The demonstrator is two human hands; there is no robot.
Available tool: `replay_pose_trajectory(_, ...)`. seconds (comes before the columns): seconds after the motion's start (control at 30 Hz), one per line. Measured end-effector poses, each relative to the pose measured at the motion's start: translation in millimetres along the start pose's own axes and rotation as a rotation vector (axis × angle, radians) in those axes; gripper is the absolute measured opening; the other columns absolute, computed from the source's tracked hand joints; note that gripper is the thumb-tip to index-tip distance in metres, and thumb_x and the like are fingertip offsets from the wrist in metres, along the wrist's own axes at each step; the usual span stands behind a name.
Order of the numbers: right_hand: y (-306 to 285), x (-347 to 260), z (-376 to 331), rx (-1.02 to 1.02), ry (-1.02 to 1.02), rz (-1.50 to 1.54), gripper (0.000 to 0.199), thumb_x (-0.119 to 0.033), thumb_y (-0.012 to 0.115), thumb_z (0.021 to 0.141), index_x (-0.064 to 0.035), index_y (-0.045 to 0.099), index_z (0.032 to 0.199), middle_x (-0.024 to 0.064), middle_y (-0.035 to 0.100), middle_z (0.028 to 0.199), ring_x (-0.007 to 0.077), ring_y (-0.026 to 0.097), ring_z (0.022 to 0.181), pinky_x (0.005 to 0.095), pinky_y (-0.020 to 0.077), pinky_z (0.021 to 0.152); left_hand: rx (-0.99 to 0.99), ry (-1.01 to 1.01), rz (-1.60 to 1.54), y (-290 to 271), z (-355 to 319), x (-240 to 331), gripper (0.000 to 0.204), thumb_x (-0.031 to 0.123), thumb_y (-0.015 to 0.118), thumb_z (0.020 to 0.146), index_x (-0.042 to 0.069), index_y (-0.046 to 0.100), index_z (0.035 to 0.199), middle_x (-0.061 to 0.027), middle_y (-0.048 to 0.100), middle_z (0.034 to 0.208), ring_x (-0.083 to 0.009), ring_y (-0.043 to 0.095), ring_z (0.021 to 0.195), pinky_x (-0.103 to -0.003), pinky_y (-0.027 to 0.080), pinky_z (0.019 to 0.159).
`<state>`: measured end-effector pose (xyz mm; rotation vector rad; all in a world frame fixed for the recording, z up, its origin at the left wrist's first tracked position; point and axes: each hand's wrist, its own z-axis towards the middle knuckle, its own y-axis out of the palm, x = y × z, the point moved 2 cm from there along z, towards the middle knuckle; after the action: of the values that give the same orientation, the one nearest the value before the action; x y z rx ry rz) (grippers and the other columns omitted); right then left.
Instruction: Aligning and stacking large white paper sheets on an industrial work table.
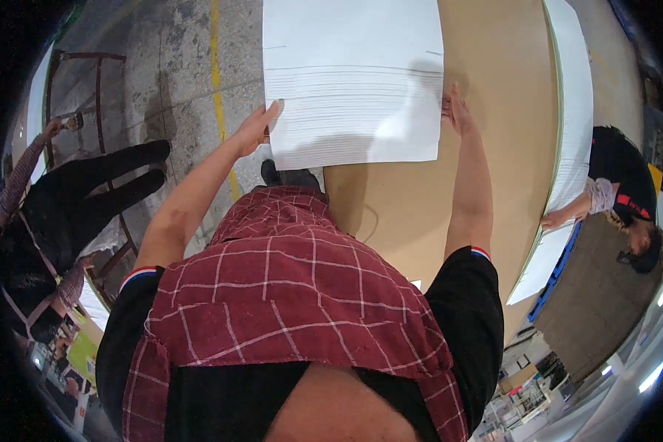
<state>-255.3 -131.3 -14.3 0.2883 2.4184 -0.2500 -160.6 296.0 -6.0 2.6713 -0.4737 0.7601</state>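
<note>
A thick stack of large white sheets (353, 81) lies at the near end of a brown table (486, 81), overhanging its edge. My left hand (258, 127) grips the stack's left edge near the front corner. My right hand (455, 110) presses against the stack's right edge, fingers pointing up. Both arms are stretched forward on either side of the stack. A red checked cloth (295, 287) hangs over my front below.
Another white stack (571, 96) runs along the table's right side, where a person in black (619, 184) leans over it. At left sits a person in black trousers (81, 191) beside a metal frame (74, 59). A yellow line (217, 81) marks the concrete floor.
</note>
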Motion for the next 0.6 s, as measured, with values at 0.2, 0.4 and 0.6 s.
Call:
replay_pose_trajectory(0.2, -6, -5, 37, 0.253, -0.186, -0.294, 0.069, -0.063, 0.026, 0.074, -0.0032, 0.056, 0.091, 0.0101, 0.058, 0.076, 0.0169, 0.055, 0.068, 0.0253, 0.042, 0.057, 0.248, 0.356, 0.221, -10, 36, 23, 0.056, 0.05, 0.03, 0.08, 0.002, 0.042, 0.108, -0.0126, 0.051, 0.096, -0.0216, 0.05, 0.084, -0.033, 0.039, 0.072)
replay_pose_trajectory(0.4, 13, -20, 33, 0.595, -0.352, -0.748, 0.07, -0.057, 0.021, 0.079, 0.0049, 0.052, 0.092, 0.0259, 0.053, 0.088, 0.0338, 0.049, 0.091, 0.0366, 0.0364, 0.079, 0.556, 0.526, 0.607, 8, 50, 38, 0.059, 0.043, 0.028, 0.082, -0.01, 0.04, 0.103, -0.0302, 0.045, 0.099, -0.0383, 0.043, 0.097, -0.037, 0.034, 0.081)
replay_pose_trajectory(0.6, 41, -64, -4, 0.349, -0.142, -0.557, 0.071, -0.056, 0.023, 0.079, 0.0077, 0.051, 0.092, 0.0229, 0.055, 0.086, 0.0317, 0.051, 0.089, 0.0335, 0.0363, 0.08, 0.44, 0.474, 0.507, -27, 58, 23, 0.06, 0.045, 0.028, 0.081, -0.009, 0.043, 0.101, -0.0307, 0.046, 0.097, -0.0393, 0.044, 0.096, -0.037, 0.034, 0.082)
